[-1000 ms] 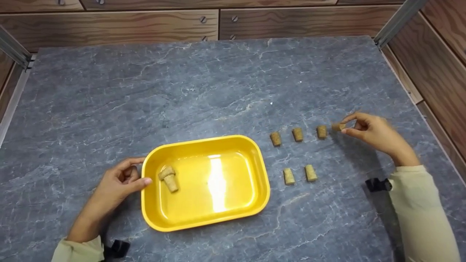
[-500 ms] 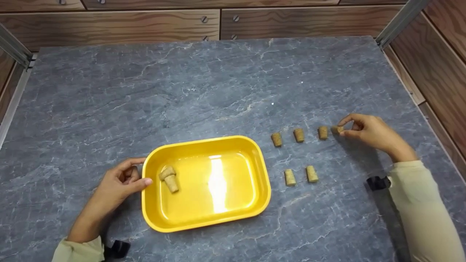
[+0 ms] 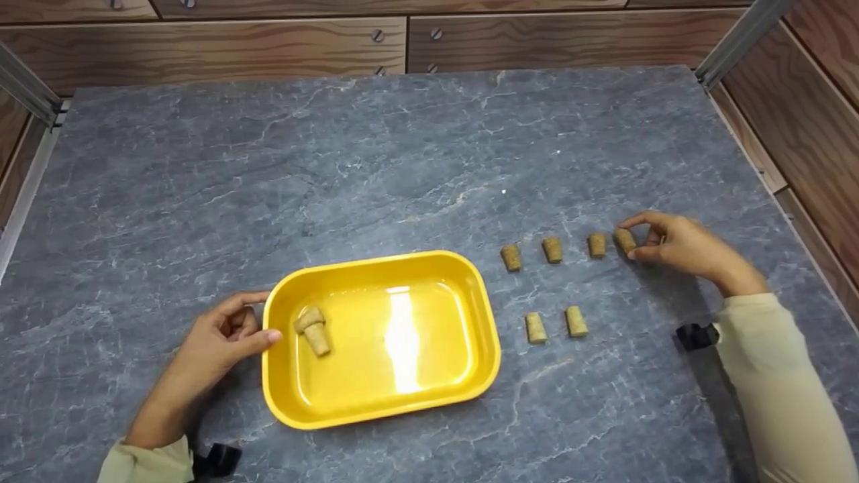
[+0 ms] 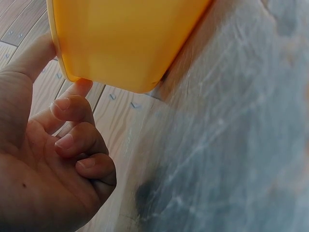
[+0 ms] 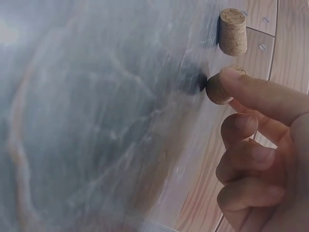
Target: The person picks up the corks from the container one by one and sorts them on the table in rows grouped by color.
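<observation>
My right hand (image 3: 684,245) pinches a tapered cork stopper (image 3: 625,240) between thumb and index finger, low over the table at the right end of a row. In the right wrist view the thumb lies across this stopper (image 5: 218,90), and the other fingers are curled. Close beside it sits another cork stopper (image 3: 596,245). On the left, my left hand (image 3: 215,342) holds the yellow tray (image 3: 362,376) by its left rim, thumb on top and index finger against the outside. Two cork stoppers (image 3: 317,339) lie in the tray's left part, one overlapping the other.
Farther left in the row are two darker stoppers, a left one (image 3: 511,257) and a middle one (image 3: 552,249). Two paler stoppers (image 3: 576,321) lie nearer me, right of the tray. Wood-patterned panels (image 3: 201,50) border the grey marbled table (image 3: 402,154).
The stopper in my right hand has turned from lying sideways to roughly in line with the others, and the hand has come slightly lower. The left hand and tray stay put.
</observation>
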Motion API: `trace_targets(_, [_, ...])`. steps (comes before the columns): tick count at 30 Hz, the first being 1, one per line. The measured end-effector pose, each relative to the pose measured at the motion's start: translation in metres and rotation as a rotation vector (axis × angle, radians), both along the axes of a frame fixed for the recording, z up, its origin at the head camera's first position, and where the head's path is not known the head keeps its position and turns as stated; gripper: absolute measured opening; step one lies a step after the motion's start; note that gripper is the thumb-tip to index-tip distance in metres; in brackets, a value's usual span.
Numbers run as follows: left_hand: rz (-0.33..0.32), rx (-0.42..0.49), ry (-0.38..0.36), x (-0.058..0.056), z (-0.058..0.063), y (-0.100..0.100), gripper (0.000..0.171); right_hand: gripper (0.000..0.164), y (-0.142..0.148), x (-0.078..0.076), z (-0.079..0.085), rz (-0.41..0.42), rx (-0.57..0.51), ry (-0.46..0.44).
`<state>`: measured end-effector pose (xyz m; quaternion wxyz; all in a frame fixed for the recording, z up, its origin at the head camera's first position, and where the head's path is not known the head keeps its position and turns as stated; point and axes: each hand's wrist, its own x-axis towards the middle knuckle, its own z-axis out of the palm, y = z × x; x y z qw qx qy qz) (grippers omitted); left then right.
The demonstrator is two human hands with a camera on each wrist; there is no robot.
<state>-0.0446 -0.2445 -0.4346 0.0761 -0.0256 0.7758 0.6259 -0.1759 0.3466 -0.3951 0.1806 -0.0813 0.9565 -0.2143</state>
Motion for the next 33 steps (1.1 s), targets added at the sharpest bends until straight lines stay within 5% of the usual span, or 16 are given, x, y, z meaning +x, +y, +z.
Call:
trace_targets(22, [-0.017,-0.031,-0.006,0.0,0.001,-0.001,0.041,0.044,0.005,0.005,-0.007,0.007,-0.003,0.043])
trace_targets(33, [-0.014,-0.025,-0.008,0.0,0.001,-0.001,0.041,0.068,-0.004,0.015,0.018,-0.032,-0.126,0.116])
